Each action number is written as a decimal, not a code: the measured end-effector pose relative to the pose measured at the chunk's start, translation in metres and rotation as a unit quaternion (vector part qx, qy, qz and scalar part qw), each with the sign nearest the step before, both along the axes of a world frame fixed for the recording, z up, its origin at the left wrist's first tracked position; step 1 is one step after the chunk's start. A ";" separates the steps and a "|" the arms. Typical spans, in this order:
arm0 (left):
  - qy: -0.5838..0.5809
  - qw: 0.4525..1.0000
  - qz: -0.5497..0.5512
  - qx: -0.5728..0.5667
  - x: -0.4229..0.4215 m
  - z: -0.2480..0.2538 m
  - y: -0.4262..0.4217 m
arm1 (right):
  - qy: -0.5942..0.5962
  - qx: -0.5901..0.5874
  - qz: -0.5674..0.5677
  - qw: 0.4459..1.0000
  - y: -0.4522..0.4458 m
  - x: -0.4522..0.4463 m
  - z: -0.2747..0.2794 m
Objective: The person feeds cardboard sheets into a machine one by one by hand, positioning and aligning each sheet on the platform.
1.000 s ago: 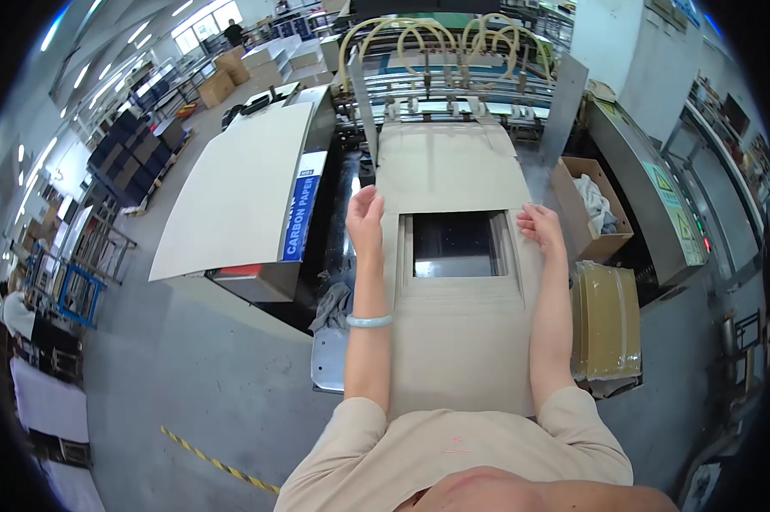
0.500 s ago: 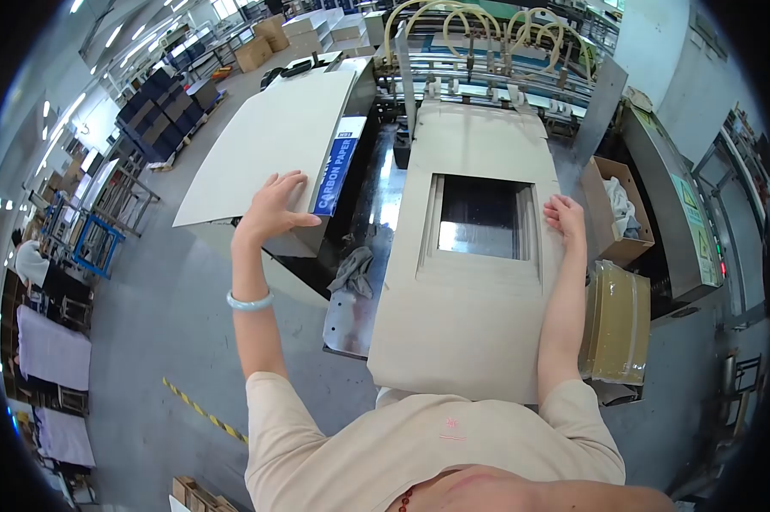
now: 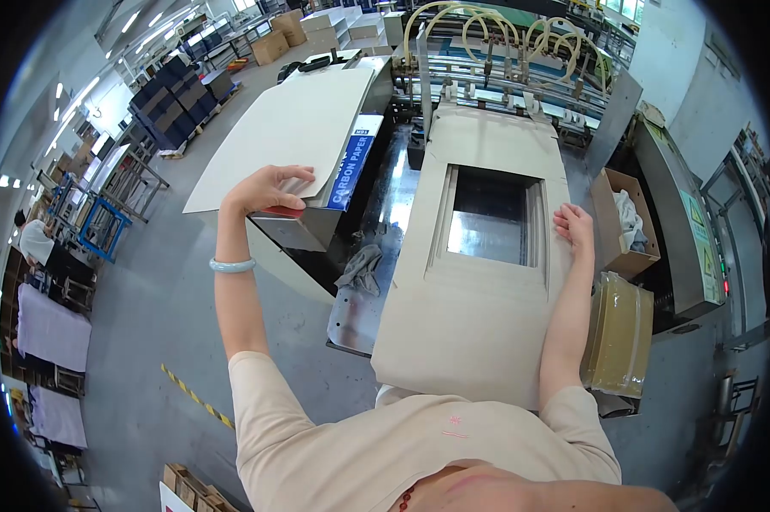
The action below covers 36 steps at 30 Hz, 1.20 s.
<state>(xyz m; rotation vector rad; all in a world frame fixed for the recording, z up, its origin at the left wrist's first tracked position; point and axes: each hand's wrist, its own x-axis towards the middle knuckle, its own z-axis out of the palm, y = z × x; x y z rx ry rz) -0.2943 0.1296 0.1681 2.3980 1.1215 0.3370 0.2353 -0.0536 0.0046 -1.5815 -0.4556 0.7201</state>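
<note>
My left hand (image 3: 271,189) is at the near edge of a stack of large off-white boards (image 3: 274,128). Its fingers bend over the top board, with a visible gap between them and the thumb. Just under the thumb, a red edge (image 3: 282,212) shows. Beside the boards lies a blue package printed "CARBON PAPER" (image 3: 348,175). My right hand (image 3: 575,225), fingers curled in, rests along the right side of beige cardboard sheets (image 3: 462,333). These sheets frame a rectangular opening (image 3: 491,213) with a dark, shiny surface inside.
A machine with rollers and yellowish hoses (image 3: 504,72) stands at the far end. A grey rag (image 3: 361,269) lies on a metal plate (image 3: 351,320). To the right are an open carton with white cloth (image 3: 611,230) and a taped brown carton (image 3: 619,337).
My left hand has shifted slightly left and its fingers have bent more over the board edge; the red edge now shows beneath it. My right hand stays at the cardboard's side. The view has shifted slightly.
</note>
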 end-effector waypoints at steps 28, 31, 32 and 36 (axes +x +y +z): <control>-0.236 0.947 -0.011 0.220 0.063 -0.046 -0.237 | 0.034 0.102 0.448 0.888 0.029 -0.230 0.107; -0.247 0.919 0.154 0.267 0.036 -0.039 -0.222 | -0.219 0.174 0.435 0.856 0.004 -0.216 0.148; -0.191 0.892 0.249 0.326 0.021 -0.045 -0.213 | -0.301 0.169 0.434 0.832 -0.008 -0.199 0.170; -0.336 0.841 0.424 0.023 -0.012 -0.067 -0.181 | -0.252 0.176 0.404 0.862 -0.027 -0.149 0.223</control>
